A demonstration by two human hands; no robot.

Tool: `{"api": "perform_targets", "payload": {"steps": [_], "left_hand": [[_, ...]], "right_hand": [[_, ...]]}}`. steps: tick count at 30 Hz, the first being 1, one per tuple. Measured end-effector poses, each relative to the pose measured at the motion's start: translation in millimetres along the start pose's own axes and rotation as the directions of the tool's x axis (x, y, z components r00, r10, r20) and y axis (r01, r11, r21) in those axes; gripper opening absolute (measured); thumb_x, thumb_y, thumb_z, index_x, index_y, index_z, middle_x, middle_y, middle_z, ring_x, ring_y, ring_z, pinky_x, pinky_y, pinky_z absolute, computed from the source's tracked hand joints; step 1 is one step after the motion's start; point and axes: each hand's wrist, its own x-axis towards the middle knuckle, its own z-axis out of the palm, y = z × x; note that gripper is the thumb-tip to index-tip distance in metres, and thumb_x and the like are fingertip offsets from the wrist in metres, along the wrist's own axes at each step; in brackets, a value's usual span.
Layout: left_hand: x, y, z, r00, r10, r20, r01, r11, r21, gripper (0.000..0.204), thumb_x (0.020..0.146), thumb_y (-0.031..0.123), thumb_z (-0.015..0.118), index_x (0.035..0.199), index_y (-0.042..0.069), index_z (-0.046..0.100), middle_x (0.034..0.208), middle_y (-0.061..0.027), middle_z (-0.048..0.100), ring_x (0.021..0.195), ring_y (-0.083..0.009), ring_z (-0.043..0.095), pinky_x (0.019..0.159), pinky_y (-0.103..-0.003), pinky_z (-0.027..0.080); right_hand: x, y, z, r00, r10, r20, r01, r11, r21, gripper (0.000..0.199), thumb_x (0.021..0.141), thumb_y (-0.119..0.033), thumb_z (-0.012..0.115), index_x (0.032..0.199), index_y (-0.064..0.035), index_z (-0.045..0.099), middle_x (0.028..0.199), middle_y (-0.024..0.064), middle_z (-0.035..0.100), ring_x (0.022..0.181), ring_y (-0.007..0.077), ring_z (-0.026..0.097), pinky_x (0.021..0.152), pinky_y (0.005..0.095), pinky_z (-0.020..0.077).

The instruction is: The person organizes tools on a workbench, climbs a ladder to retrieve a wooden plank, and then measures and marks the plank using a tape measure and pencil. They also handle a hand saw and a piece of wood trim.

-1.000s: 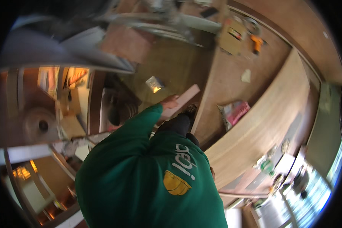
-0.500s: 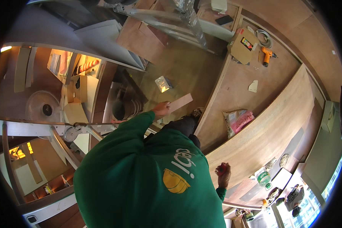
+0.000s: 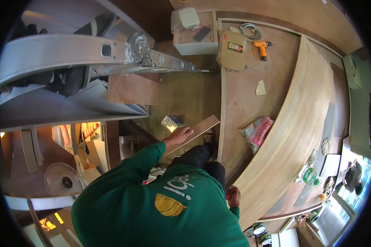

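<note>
Gripping a wood strip (image 3: 204, 127) beside a cluttered platform (image 3: 272, 76)

Holding the strip in the left hand (image 3: 178, 136), slanted above the brown floor (image 3: 189, 94), with its far end near the platform's edge. Clenching the right hand (image 3: 235, 197) around a small red object (image 3: 229, 193), too hidden to identify, beside a long, pale plywood sheet (image 3: 297, 119).

Littered, on the reddish-brown platform, with a cardboard box (image 3: 230, 57), a grey coil (image 3: 251, 32) just beside it, an orange drill (image 3: 260, 48), a pale scrap (image 3: 260, 87) and, nearer, a plastic bag (image 3: 257, 131) with something pink inside. Bounded on the right by the plywood sheet, with a clear bottle (image 3: 309, 177) past its far edge.

Crossed at upper left by a metal ladder (image 3: 66, 49); furnished lower down with a round fan (image 3: 62, 181). Lit at lower right by a bright window (image 3: 366, 168).
</note>
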Motion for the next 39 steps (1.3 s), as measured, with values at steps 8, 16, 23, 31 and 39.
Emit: {"api": "perform_targets", "payload": {"steps": [8,16,23,31,39], "left_hand": [[-15.6,61.9,-69.1,0.994,0.092,-0.064,-0.088,0.995,0.056,0.058,0.11,0.051,0.049,0.13,-0.002,0.063,0.116,-0.0277,0.071,0.112,-0.045,0.067,0.094,-0.049,0.052],[-75.0,-69.5,-116.9,0.962,-0.121,-0.244,0.077,0.98,-0.184,0.06,0.108,0.054,0.051,0.126,0.001,0.072,0.121,-0.0238,0.074,0.107,-0.0389,0.071,0.098,-0.041,0.052],[-116.4,-24.8,-172.9,0.92,-0.067,-0.386,-0.315,0.458,-0.831,0.067,0.102,0.031,0.066,0.158,0.001,0.044,0.092,-0.0053,0.069,0.061,-0.0068,0.058,0.056,-0.021,0.049],[-82.9,69.1,-252.0,0.821,-0.036,-0.57,-0.403,0.671,-0.622,0.072,0.093,0.04,0.077,0.147,-0.001,0.053,0.104,-0.0068,0.069,0.094,-0.0124,0.062,0.088,-0.027,0.05],[-99.1,195.2,-291.1,0.627,-0.287,-0.724,-0.148,0.869,-0.473,0.047,0.092,0.041,0.084,0.123,0.008,0.074,0.114,-0.0041,0.076,0.1,-0.0151,0.069,0.088,-0.034,0.057]], "right_hand": [[52.6,-75.7,45.4,0.974,-0.076,0.216,0.113,0.98,-0.166,0.039,0.104,-0.043,0.054,0.112,-0.0091,0.07,0.087,0.0029,0.065,0.071,0.0153,0.063,0.055,0.0305,0.0556],[193.3,-142.2,40.4,0.994,0.085,-0.062,-0.087,0.996,-0.022,0.022,0.096,-0.04,0.064,0.092,-0.018,0.061,0.081,0.0035,0.063,0.067,0.0209,0.062,0.052,0.0406,0.051],[224.5,-216.6,130.6,0.982,0.011,0.189,0.02,0.986,-0.163,0.018,0.097,-0.028,0.066,0.104,-0.0112,0.068,0.083,0.008,0.068,0.069,0.0228,0.067,0.055,0.0407,0.0561],[349.6,-251.7,133.4,0.672,-0.051,0.739,0.713,0.313,-0.627,0.022,0.095,-0.021,0.064,0.109,-0.007,0.073,0.087,0.0129,0.071,0.072,0.0255,0.07,0.063,0.0419,0.0585],[440.0,-415.1,236.8,0.543,0.434,0.719,0.834,-0.181,-0.521,0.032,0.097,-0.025,0.058,0.118,-0.0043,0.073,0.095,0.0167,0.075,0.077,0.0272,0.074,0.075,0.0413,0.0607]]}}
